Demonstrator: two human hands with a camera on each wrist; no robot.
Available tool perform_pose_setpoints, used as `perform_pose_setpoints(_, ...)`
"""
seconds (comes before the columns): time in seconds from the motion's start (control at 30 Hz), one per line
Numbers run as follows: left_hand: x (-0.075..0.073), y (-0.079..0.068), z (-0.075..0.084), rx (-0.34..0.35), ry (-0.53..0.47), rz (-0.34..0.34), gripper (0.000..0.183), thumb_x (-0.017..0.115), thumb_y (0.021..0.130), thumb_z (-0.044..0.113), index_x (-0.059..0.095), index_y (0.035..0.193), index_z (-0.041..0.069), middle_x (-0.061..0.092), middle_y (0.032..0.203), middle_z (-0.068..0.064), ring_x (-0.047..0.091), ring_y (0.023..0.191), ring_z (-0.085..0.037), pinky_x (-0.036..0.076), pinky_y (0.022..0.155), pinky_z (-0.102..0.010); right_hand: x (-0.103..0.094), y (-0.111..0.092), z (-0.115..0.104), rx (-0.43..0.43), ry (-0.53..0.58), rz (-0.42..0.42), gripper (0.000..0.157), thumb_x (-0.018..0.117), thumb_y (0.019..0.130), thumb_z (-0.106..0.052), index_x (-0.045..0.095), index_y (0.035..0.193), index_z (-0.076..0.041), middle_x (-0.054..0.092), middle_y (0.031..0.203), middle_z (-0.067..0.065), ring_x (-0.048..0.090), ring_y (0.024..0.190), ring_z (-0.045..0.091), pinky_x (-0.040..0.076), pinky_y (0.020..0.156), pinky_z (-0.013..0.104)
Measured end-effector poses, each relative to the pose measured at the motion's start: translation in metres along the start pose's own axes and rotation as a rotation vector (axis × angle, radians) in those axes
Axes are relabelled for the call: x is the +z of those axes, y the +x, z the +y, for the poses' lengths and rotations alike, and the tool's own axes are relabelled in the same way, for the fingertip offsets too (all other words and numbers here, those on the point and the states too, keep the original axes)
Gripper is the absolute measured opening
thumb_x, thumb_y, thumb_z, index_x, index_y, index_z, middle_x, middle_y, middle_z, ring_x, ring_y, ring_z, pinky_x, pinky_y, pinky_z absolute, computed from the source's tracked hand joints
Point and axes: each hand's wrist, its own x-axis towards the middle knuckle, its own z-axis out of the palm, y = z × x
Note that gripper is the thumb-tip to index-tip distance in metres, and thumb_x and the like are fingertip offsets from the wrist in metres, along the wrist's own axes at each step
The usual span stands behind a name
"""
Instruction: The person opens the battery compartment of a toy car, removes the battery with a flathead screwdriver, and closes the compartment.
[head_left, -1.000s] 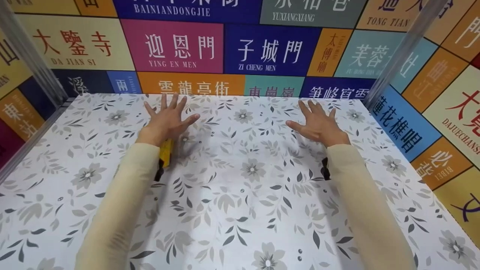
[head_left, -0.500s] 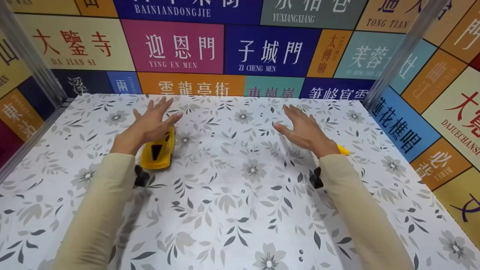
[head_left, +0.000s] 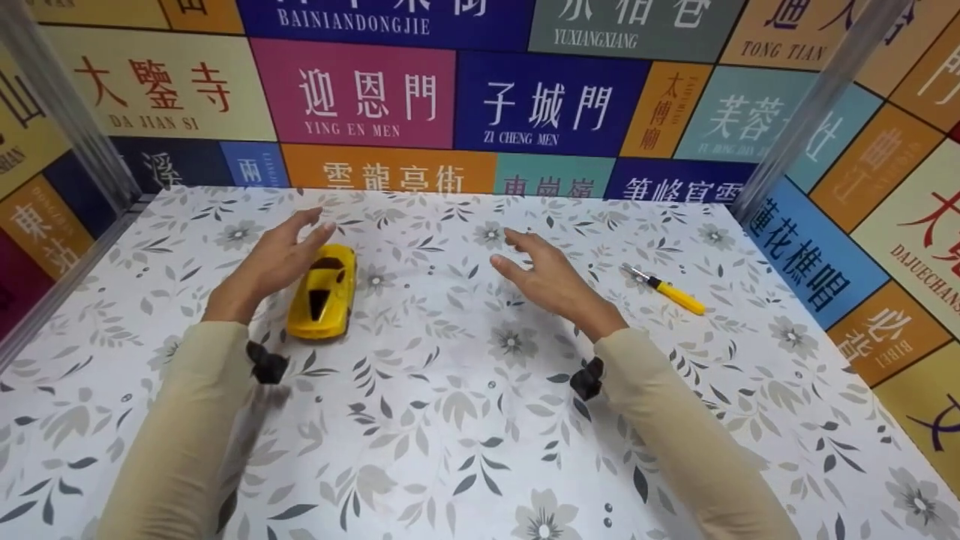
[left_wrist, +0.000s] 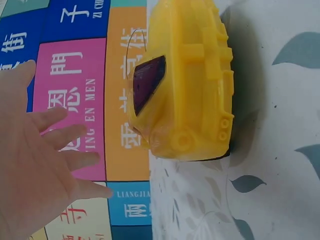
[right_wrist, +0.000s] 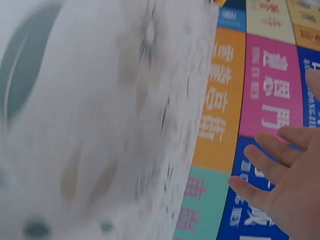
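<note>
A yellow toy car (head_left: 324, 296) with dark windows stands on the left part of the table. My left hand (head_left: 271, 259) hovers just beside and above it, fingers extended and holding nothing; the left wrist view shows the spread fingers apart from the car (left_wrist: 192, 95). Over the middle right of the table hangs my right hand (head_left: 553, 279), fingers loosely extended, nothing in it. To its right lies a screwdriver (head_left: 667, 291) with a yellow and black handle and a metal shaft pointing up and left. In the right wrist view, that hand (right_wrist: 295, 175) appears with relaxed fingers.
A white cloth with grey leaves and flowers covers the table (head_left: 450, 450). Behind it rises a wall of coloured panels (head_left: 360, 94) with lettering. Clear upright posts (head_left: 817, 105) stand at the back corners. Small black devices (head_left: 587, 377) sit at both wrists.
Both hands have drawn back from the table's far edge; the left moved leftward, the right moved leftward and nearer. The car and the screwdriver have come into view from behind the arms.
</note>
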Motion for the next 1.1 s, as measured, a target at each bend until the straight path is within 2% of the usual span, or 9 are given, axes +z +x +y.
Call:
perform_pose_setpoints(0.13, -0.003, 0.001, -0.004, -0.008, -0.062, 0.04, 0.088, 0.027, 0.095, 0.076, 0.013, 0.162, 0.022, 0.016, 0.169, -0.013, 0.018, 0.154, -0.04, 0.016, 0.125, -0.067, 0.016, 0.0, -0.017, -0.003, 0.151, -0.013, 0.064, 0.048, 0.102, -0.051, 0.034, 0.156, -0.02, 0.046, 0.154, 0.006, 0.043, 0.144, 0.027, 0.042, 0.118, 0.049)
perform_pose_setpoints(0.27, -0.005, 0.003, -0.009, -0.035, -0.139, 0.075, 0.085, 0.026, 0.098, 0.071, 0.016, 0.161, 0.016, 0.021, 0.167, -0.017, 0.023, 0.152, -0.039, 0.018, 0.126, -0.063, 0.031, 0.001, -0.035, 0.04, 0.316, -0.052, 0.056, 0.049, 0.104, -0.043, 0.04, 0.153, -0.017, 0.047, 0.153, 0.006, 0.047, 0.14, 0.025, 0.049, 0.113, 0.046)
perform_pose_setpoints(0.5, -0.004, 0.012, -0.022, -0.07, -0.322, 0.07, 0.07, 0.033, 0.106, 0.051, 0.021, 0.16, 0.009, 0.03, 0.162, -0.021, 0.035, 0.147, -0.038, 0.039, 0.12, -0.054, 0.057, 0.009, -0.059, 0.143, 0.601, -0.103, 0.052, 0.052, 0.104, -0.034, 0.044, 0.149, -0.01, 0.052, 0.149, 0.011, 0.051, 0.137, 0.028, 0.052, 0.109, 0.048)
perform_pose_setpoints(0.6, -0.003, 0.017, -0.028, -0.102, -0.383, 0.085, 0.064, 0.034, 0.107, 0.043, 0.022, 0.159, 0.007, 0.031, 0.161, -0.02, 0.037, 0.146, -0.037, 0.043, 0.117, -0.051, 0.068, 0.012, -0.066, 0.165, 0.698, -0.125, 0.052, 0.053, 0.104, -0.031, 0.044, 0.149, -0.007, 0.05, 0.151, 0.013, 0.05, 0.138, 0.031, 0.053, 0.108, 0.049)
perform_pose_setpoints(0.73, -0.003, 0.022, -0.033, -0.174, -0.436, 0.1, 0.059, 0.033, 0.108, 0.036, 0.023, 0.159, 0.007, 0.032, 0.161, -0.019, 0.039, 0.145, -0.034, 0.045, 0.117, -0.047, 0.084, 0.016, -0.074, 0.197, 0.756, -0.145, 0.052, 0.055, 0.103, -0.03, 0.046, 0.148, -0.007, 0.051, 0.15, 0.011, 0.053, 0.135, 0.031, 0.058, 0.101, 0.042)
perform_pose_setpoints(0.83, -0.003, 0.024, -0.037, -0.194, -0.468, 0.096, 0.059, 0.032, 0.108, 0.035, 0.021, 0.159, 0.006, 0.032, 0.161, -0.02, 0.04, 0.144, -0.035, 0.046, 0.116, -0.046, 0.095, 0.019, -0.081, 0.229, 0.791, -0.159, 0.052, 0.057, 0.102, -0.03, 0.046, 0.148, -0.007, 0.052, 0.149, 0.011, 0.056, 0.133, 0.03, 0.061, 0.096, 0.039)
perform_pose_setpoints(0.97, -0.002, 0.025, -0.041, -0.195, -0.496, 0.087, 0.06, 0.032, 0.108, 0.033, 0.019, 0.159, 0.003, 0.033, 0.16, -0.023, 0.042, 0.142, -0.036, 0.048, 0.115, -0.046, 0.109, 0.024, -0.089, 0.269, 0.871, -0.188, 0.052, 0.057, 0.101, -0.025, 0.045, 0.148, -0.005, 0.052, 0.149, 0.015, 0.056, 0.132, 0.032, 0.061, 0.096, 0.041)
perform_pose_setpoints(1.1, 0.001, 0.027, -0.043, -0.227, -0.511, 0.081, 0.06, 0.032, 0.109, 0.032, 0.017, 0.159, 0.004, 0.034, 0.16, -0.021, 0.043, 0.143, -0.035, 0.047, 0.116, -0.045, 0.123, 0.027, -0.097, 0.329, 0.952, -0.193, 0.05, 0.058, 0.1, -0.022, 0.047, 0.146, -0.005, 0.054, 0.146, 0.018, 0.058, 0.129, 0.032, 0.061, 0.096, 0.042)
